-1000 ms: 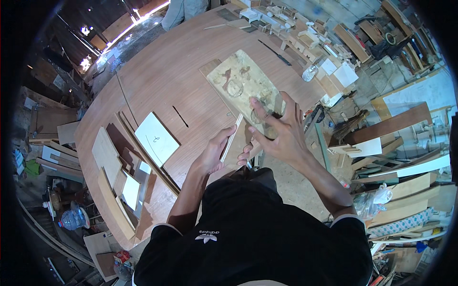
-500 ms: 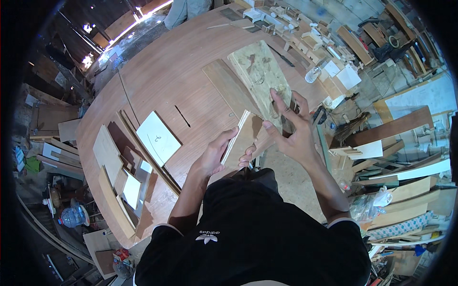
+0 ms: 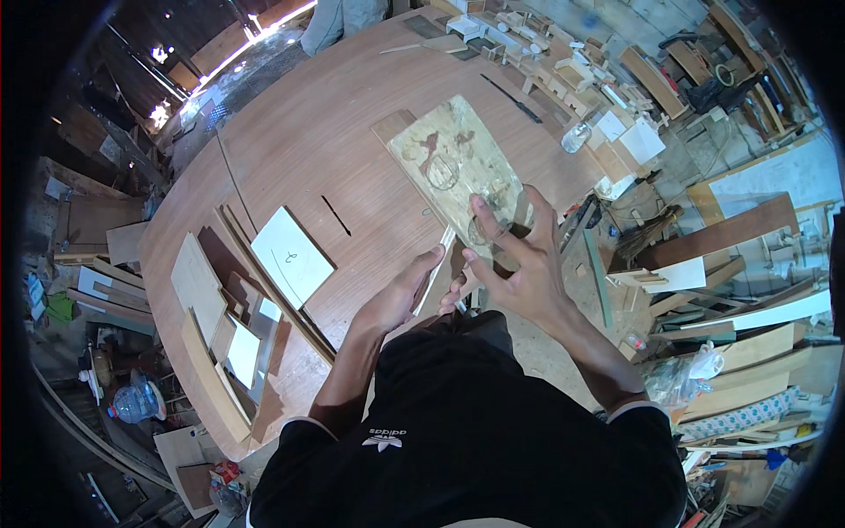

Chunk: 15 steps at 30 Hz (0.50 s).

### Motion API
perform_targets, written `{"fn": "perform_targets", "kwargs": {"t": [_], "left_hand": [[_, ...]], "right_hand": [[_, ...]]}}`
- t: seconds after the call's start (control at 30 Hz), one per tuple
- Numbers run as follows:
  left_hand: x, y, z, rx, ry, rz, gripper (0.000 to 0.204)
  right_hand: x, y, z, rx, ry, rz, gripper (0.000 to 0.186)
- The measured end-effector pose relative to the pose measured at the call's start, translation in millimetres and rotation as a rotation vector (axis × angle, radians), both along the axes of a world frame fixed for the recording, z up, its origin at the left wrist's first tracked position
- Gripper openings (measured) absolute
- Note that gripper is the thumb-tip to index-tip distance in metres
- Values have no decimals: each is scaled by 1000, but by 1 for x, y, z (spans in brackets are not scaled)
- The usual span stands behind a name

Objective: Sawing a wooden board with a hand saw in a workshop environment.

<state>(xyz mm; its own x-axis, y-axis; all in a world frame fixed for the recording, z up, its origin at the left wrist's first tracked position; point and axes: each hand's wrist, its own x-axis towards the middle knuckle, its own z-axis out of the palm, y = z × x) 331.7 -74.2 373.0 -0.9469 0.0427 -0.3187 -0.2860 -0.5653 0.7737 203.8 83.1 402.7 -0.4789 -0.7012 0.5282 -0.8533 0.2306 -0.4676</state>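
A stained, pale board is gripped at its near end by both hands. The left hand is closed on the near left edge, thumb on top, fingers under. The right hand is laid on the near right corner, fingers spread over the top face and curled at the edge. Both are counted as grasping, neither as released.

Key relation: the board's long axis runs straight away from the hands, out over the round brown tabletop. The far end is well beyond reach and the near end lies just ahead of the body. The far part appears to rest on the tabletop; whether the near end is lifted clear cannot be told. The right hand sits slightly further along the board than the left, so it is the nearer one to the board's middle.

A white panel lies left of the left hand, apart from it. A dark slot is seen in the tabletop between that panel and the board. Small wood blocks are scattered beyond the board's far end, to the right. Offcuts are stacked further left of the left hand.
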Motion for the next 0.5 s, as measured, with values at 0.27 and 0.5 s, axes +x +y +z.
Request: {"fn": "perform_targets", "kwargs": {"t": [0.27,0.5], "left_hand": [[-6,0,12,-298,104,45,41],[-2,-1,4,-184,70,-19,43]], "right_hand": [[1,-28,27,-63,-44,12,63],[6,-14,7,-22,10,-13,62]]}}
